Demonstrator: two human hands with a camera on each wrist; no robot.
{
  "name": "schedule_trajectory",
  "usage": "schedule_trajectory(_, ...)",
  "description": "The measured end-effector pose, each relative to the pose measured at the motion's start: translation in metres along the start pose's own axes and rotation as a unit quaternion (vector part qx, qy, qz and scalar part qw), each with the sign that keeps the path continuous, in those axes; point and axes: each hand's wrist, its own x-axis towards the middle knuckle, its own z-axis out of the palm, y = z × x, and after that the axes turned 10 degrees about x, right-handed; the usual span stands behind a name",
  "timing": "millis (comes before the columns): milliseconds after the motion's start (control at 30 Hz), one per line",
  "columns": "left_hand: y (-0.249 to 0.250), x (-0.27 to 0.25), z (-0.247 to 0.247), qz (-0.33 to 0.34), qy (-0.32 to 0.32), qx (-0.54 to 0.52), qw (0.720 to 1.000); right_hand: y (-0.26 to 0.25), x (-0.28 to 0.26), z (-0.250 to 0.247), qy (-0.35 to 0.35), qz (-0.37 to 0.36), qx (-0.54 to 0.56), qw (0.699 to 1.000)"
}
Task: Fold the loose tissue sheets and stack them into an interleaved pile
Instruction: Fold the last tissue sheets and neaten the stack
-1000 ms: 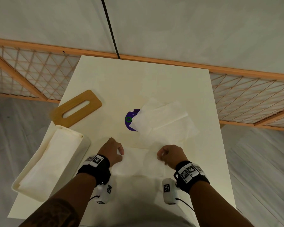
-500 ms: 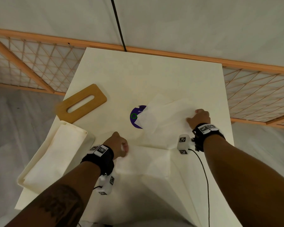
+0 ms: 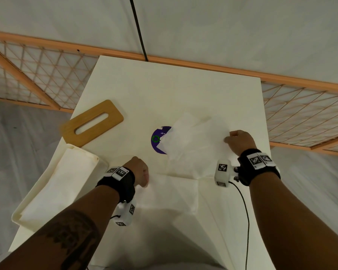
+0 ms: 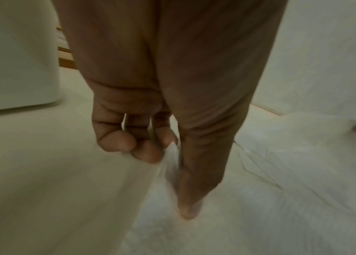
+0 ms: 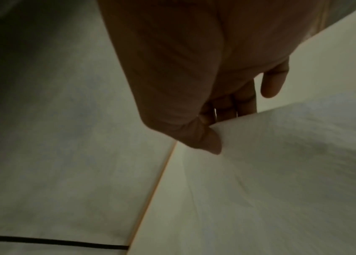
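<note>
- Head view: we look down on a cream surface [image 3: 125, 84]. Our left hand [image 3: 138, 171] sits at about 7 o'clock from the middle, fingers curled, at the left edge of a tissue sheet [image 3: 174, 193] that lies flat near us. Our right hand [image 3: 239, 142] is out at 3 o'clock, fingers curled at the right edge of a loose pile of tissues [image 3: 191, 141] in the middle of the surface. That pile partly covers a purple round sticker [image 3: 157, 139] on its 9 o'clock side. A wooden lid with a slot [image 3: 92, 123] lies at 10 o'clock, its near corner over the rim of a cream tray [image 3: 82, 152]. The tray lies at 8 o'clock and holds white tissue [image 3: 55, 190].
- Left wrist view: our left hand [image 4: 150, 134] has its fingers [image 4: 115, 139] curled in, and the thumb [image 4: 196, 172] with them pinches the raised edge of the tissue sheet [image 4: 249, 215], which spreads away over the surface toward 5 o'clock. The picture is blurred.
- Right wrist view: our right hand [image 5: 205, 107] pinches the corner of a tissue [image 5: 292, 163] between thumb [image 5: 203, 136] and fingers; the little finger [image 5: 273, 82] is out straight. The tissue stretches off toward 4 o'clock, lifted a little. The edge of the surface [image 5: 172, 198] runs past at 6 o'clock, with a black cable [image 5: 52, 241] beyond it.
</note>
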Motion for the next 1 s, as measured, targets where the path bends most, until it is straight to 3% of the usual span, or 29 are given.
schedule_trajectory(200, 0.017, 0.002, 0.007, -0.048, -0.004, 0.134, 0.990, -0.013, -0.049, -0.017, -0.077, -0.038, 0.114, 0.990)
schedule_trajectory(267, 0.031, -0.010, 0.001, -0.039, 0.056, 0.081, 0.994, -0.021, -0.068, -0.019, -0.113, -0.033, 0.167, 0.979)
schedule_trajectory(333, 0.047, -0.020, -0.005, -0.010, 0.138, -0.093, 0.986, -0.028, -0.087, -0.018, -0.158, -0.027, 0.233, 0.959)
schedule_trajectory(400, 0.065, -0.034, -0.015, 0.027, 0.118, -0.327, 0.937, -0.033, -0.102, -0.014, -0.211, -0.018, 0.304, 0.929)
schedule_trajectory(500, 0.078, -0.050, -0.020, 0.022, -0.012, -0.577, 0.817, -0.040, -0.123, -0.010, -0.286, -0.007, 0.398, 0.872)
schedule_trajectory(567, 0.075, -0.056, -0.017, 0.035, -0.092, -0.640, 0.762, -0.043, -0.132, -0.008, -0.311, 0.011, 0.444, 0.840)
schedule_trajectory(633, 0.071, -0.063, -0.010, 0.067, -0.137, -0.690, 0.708, -0.040, -0.139, -0.006, -0.315, 0.025, 0.462, 0.829)
schedule_trajectory(733, 0.071, -0.077, -0.005, 0.111, -0.110, -0.776, 0.612, -0.033, -0.143, -0.001, -0.312, 0.035, 0.457, 0.832)
schedule_trajectory(767, 0.069, -0.080, -0.006, 0.117, -0.081, -0.780, 0.609, -0.030, -0.143, 0.000, -0.304, 0.040, 0.459, 0.834)
schedule_trajectory(900, 0.051, -0.071, -0.015, 0.131, 0.060, -0.705, 0.695, -0.021, -0.143, 0.002, -0.282, 0.050, 0.462, 0.840)
schedule_trajectory(1000, 0.036, -0.068, -0.025, 0.132, 0.101, -0.660, 0.733, -0.015, -0.141, 0.004, -0.278, 0.053, 0.453, 0.845)
